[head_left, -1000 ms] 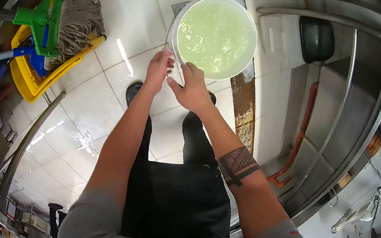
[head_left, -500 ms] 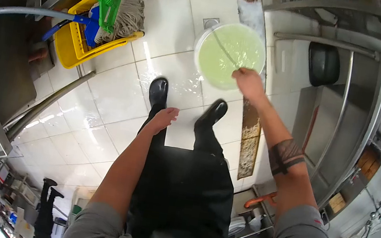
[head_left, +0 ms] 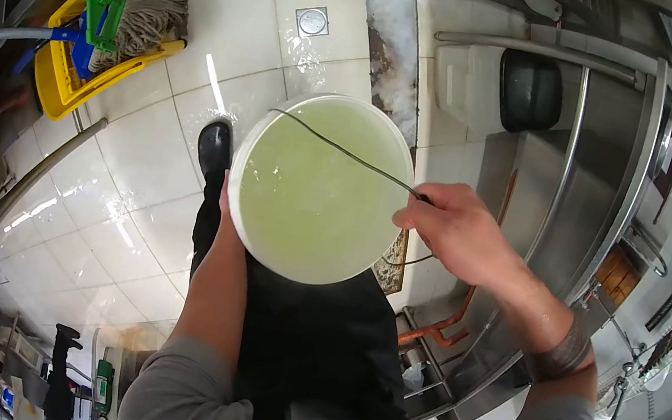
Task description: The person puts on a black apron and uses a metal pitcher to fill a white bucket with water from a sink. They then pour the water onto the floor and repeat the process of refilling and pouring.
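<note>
A white bucket (head_left: 239, 221) full of pale green liquid hangs in front of me at waist height. My right hand (head_left: 455, 233) is closed on its thin wire handle (head_left: 337, 150), which arcs across the top of the bucket. My left hand is hidden under the bucket's near left side; only the forearm (head_left: 209, 287) shows, running up to the rim. I cannot see whether that hand grips or just supports the bucket.
A yellow mop bucket (head_left: 66, 84) with a green-headed mop (head_left: 135, 7) stands at the far left on the wet white tiled floor (head_left: 139, 179). A floor drain (head_left: 313, 22) lies ahead. Steel counters and rails (head_left: 585, 188) line the right side.
The bucket has come up off the floor to waist height, close to me. My left hand went from hanging free to under the bucket. My right hand kept hold of the handle.
</note>
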